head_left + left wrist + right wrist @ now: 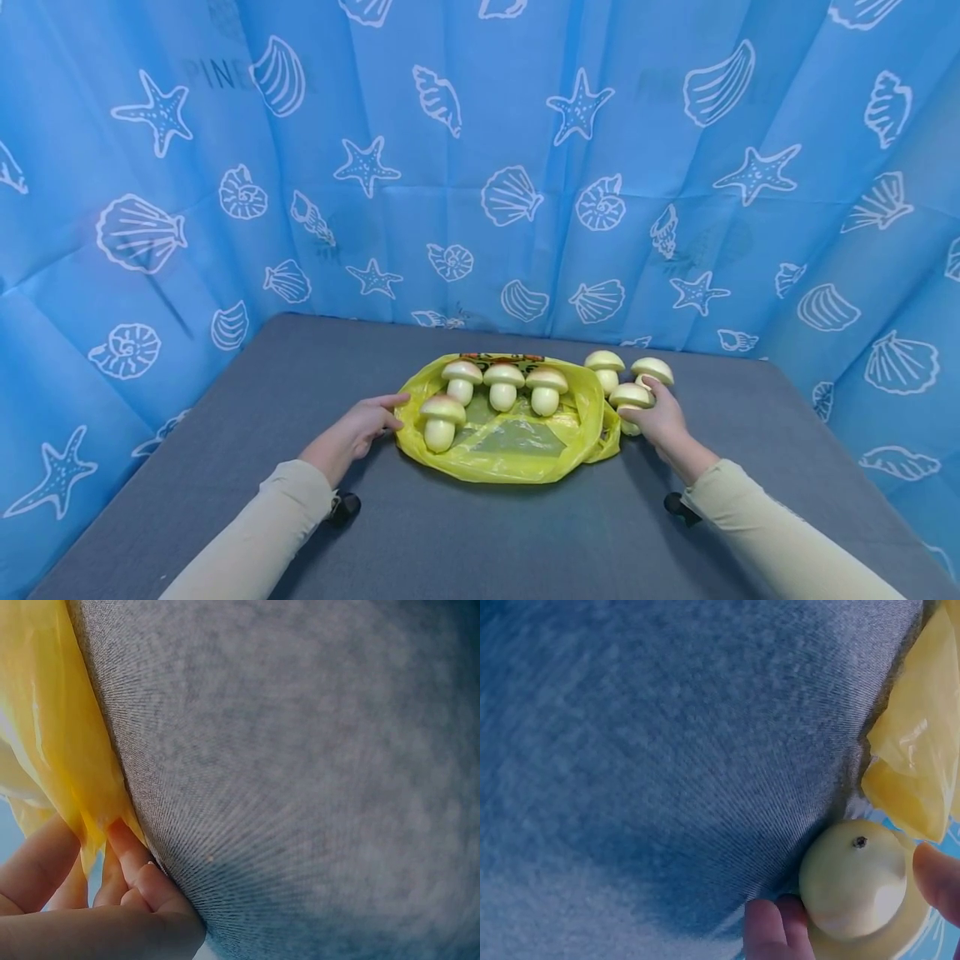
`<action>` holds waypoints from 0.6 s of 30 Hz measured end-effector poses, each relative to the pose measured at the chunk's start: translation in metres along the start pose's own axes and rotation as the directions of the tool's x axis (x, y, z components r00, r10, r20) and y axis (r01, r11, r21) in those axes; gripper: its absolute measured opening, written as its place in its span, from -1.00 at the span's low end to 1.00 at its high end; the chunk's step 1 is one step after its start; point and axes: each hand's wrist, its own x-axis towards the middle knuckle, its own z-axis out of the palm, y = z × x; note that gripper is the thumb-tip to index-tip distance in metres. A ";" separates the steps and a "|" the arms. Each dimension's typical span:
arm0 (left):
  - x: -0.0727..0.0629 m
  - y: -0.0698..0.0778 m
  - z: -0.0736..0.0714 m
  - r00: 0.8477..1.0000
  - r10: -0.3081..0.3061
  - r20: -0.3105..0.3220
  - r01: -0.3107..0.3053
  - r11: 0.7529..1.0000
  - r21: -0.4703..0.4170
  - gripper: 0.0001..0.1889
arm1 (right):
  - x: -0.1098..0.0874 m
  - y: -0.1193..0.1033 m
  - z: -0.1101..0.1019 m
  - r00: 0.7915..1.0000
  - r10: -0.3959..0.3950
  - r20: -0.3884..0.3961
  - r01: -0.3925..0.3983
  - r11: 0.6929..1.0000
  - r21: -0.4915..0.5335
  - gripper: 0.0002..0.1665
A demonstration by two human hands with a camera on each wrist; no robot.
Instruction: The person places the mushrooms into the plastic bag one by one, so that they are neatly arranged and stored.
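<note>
A yellow plastic bag [517,467] lies spread with its mouth facing up, and several pale toy mushrooms [504,377] stand inside it. My left hand [360,427] is at the bag's left edge, pinching the thin plastic between its fingers; the left wrist view shows folds of yellow film [97,802] running down into them. On the bag's right side, my right hand [663,417] holds a toy mushroom [853,877] between thumb and fingers. The round stem end, with a small dark spot, faces the right wrist camera. Two more mushrooms, one rear left [603,367] and one rear right [652,368], stand just behind it.
Everything sits on a grey cloth-covered table [480,542]. Behind it and along the sides hangs a blue curtain [480,242] printed with white shells and starfish. A dark wrist device [343,509] shows below the left cuff, another [681,507] below the right.
</note>
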 end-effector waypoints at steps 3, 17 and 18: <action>0.001 -0.001 0.000 1.000 -0.001 0.002 0.001 1.000 0.003 -0.39 | 0.001 -0.001 0.001 1.000 -0.008 -0.005 0.008 1.000 -0.012 -0.10; 0.000 0.001 0.000 1.000 0.011 0.015 -0.011 1.000 0.003 -0.40 | 0.001 -0.002 -0.002 0.999 0.049 -0.004 -0.049 0.999 0.020 -0.11; 0.000 0.001 0.000 1.000 0.012 0.013 -0.012 1.000 0.005 -0.40 | 0.000 -0.002 -0.004 0.999 0.055 -0.002 -0.054 0.998 0.030 -0.12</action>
